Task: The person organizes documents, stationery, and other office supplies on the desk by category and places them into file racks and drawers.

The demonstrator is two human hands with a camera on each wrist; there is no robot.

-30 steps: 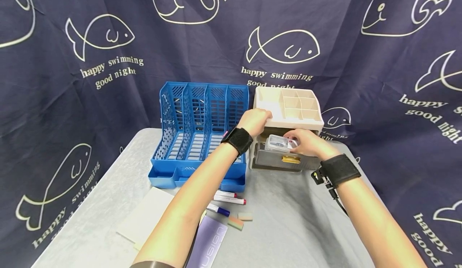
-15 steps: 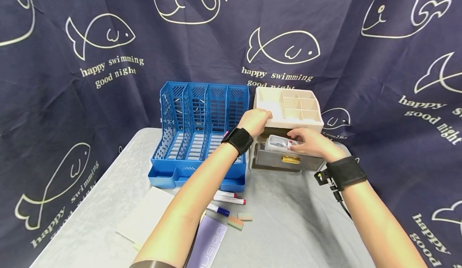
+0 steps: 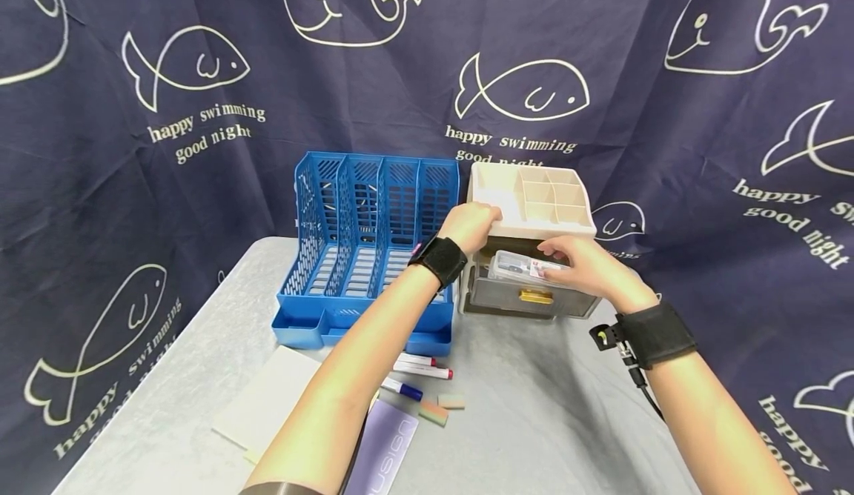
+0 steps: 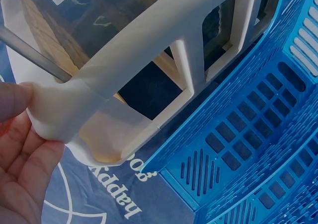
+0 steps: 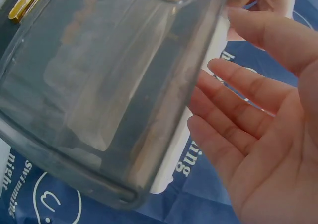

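A white desktop organizer (image 3: 510, 221) has its smoky see-through drawer (image 3: 497, 295) pulled out, with a gold handle (image 3: 536, 297) on the front. Inside the drawer lies a clear plastic box (image 3: 512, 264) with a small red-and-white label. My left hand (image 3: 467, 226) grips the organizer's front left corner; in the left wrist view its thumb (image 4: 12, 100) lies on one side of the edge and fingers on the other. My right hand (image 3: 590, 267) is over the drawer's right part, fingertips right at the box's label. The right wrist view shows its fingers (image 5: 243, 82) extended and apart.
Left of the organizer stands a blue file rack (image 3: 376, 258) with upright dividers. Nearer on the table (image 3: 520, 436) lie several markers (image 3: 422, 370), small sticky pads (image 3: 434, 412), a purple booklet (image 3: 383, 447) and white paper (image 3: 267, 395). A dark blue curtain (image 3: 373, 95) hangs behind.
My right hand has moved slightly to the right, its fingers drawing back from over the clear box, which stays in the drawer. My left hand has kept its grip on the organizer's corner.
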